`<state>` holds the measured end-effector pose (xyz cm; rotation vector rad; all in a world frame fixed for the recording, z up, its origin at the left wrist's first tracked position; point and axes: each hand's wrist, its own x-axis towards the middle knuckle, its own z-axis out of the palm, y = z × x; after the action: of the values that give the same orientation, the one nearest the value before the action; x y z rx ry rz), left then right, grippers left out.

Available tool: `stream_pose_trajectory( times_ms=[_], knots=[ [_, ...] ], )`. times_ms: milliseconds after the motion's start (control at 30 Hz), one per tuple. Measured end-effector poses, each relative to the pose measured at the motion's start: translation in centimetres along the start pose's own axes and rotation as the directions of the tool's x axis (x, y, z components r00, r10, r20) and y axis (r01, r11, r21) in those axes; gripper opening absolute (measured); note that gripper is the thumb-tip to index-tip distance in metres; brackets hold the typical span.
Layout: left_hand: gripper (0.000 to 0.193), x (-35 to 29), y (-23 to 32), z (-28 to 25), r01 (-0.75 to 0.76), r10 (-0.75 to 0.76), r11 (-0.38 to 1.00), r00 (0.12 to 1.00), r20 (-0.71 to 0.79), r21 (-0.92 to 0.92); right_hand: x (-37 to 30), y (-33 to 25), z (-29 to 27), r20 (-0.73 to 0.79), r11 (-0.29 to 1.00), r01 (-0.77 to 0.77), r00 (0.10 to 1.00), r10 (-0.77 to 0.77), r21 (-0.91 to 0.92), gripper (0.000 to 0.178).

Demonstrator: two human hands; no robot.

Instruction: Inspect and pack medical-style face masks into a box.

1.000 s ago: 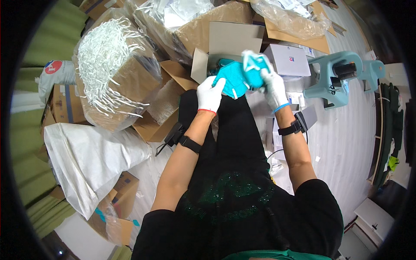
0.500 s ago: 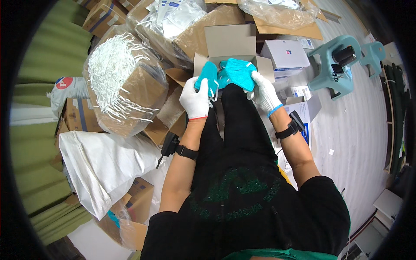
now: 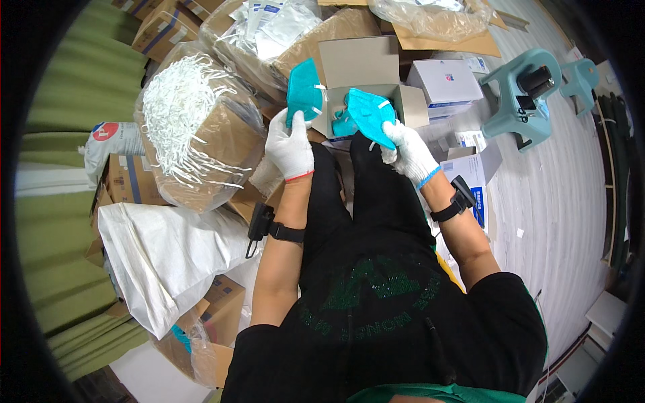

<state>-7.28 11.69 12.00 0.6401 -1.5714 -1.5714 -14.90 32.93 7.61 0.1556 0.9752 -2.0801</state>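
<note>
My left hand (image 3: 291, 146), in a white knit glove with a red cuff edge, pinches a folded teal face mask (image 3: 305, 92) by its lower end, holding it up. A white strap sticks out at the mask's side. My right hand (image 3: 407, 151), gloved in white with a blue cuff edge, grips the lower right edge of another teal face mask (image 3: 371, 112). Beyond my knees stands an open carton (image 3: 361, 64) with its flap raised. More teal masks (image 3: 344, 123) show at its near side, partly covered by the mask in my right hand.
To the left is a plastic-lined box heaped with white straps (image 3: 180, 111). Nearer lies a white sack (image 3: 168, 255). A box of silvery packets (image 3: 279, 30) stands behind. At right are a closed white box (image 3: 443, 84), an opened box (image 3: 470, 164) and a pale green stool (image 3: 521, 101).
My left hand has moved left and slightly nearer, and its mask now stands upright away from the other masks. My right hand has shifted slightly nearer, tilting its mask.
</note>
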Motion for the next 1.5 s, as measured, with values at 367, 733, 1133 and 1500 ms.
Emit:
stream_pose_trajectory(
  times_ms=[367,733,1133,1500],
  knots=[
    [0.019,-0.5,1.0,0.4,0.053,-0.052,0.998,0.998,0.028,-0.02,0.9,0.6,-0.3,0.085,0.993,0.033,0.996,-0.024,-0.112,0.015],
    [0.023,0.1,0.6,0.7,0.134,-0.124,0.984,0.988,0.087,-0.121,-0.2,0.2,2.3,-0.073,0.928,0.124,0.985,-0.159,-0.351,0.006],
    [0.021,2.1,1.6,-0.8,-0.249,0.188,0.898,0.963,0.196,0.364,-0.5,-0.5,3.2,-0.029,0.743,0.224,0.95,-0.311,-0.631,0.013],
    [0.025,1.2,5.3,-0.9,0.315,-0.385,0.922,0.704,0.596,0.224,1.2,1.3,1.0,0.011,0.629,0.308,0.903,-0.429,-0.714,0.011]
  ],
)
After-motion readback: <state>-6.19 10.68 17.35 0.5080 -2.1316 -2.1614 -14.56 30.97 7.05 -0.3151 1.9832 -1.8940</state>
